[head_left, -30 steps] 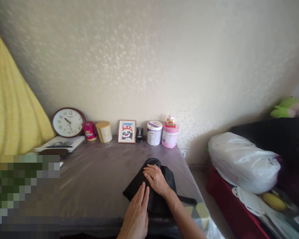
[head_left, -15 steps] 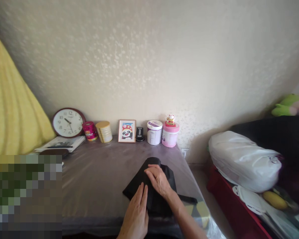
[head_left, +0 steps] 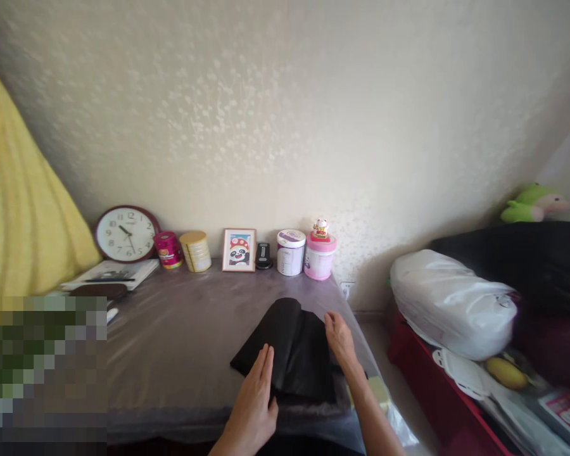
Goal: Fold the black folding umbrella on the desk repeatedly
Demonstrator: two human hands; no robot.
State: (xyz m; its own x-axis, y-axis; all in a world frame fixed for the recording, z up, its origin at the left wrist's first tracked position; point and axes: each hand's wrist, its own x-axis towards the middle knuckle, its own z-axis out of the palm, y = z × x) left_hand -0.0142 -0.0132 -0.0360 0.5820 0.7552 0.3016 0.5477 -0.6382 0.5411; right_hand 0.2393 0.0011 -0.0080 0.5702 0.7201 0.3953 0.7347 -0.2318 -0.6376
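Observation:
A folded black cloth item [head_left: 285,345] with a crease down its middle lies near the front right of the table; what kind of item it is, I cannot tell. My left hand [head_left: 256,392] rests on its near left part, fingers straight and close together. At the right edge of the cloth, my right hand [head_left: 339,335] has its fingers curled in and pinches the border. Part of a dark strap shows behind my right wrist.
Along the wall stand a clock [head_left: 127,234], a magenta can [head_left: 168,250], a yellow can [head_left: 196,252], a framed panda picture [head_left: 239,250], a purple-white tub [head_left: 291,253] and a pink tub [head_left: 320,259]. Beyond the table's right edge sits a red box [head_left: 425,370] with a white plastic bag [head_left: 451,304].
My right hand has moved off the top of the black cloth to its right edge, and its fingers have curled. The cloth's right part lies wider. My left hand has shifted slightly left.

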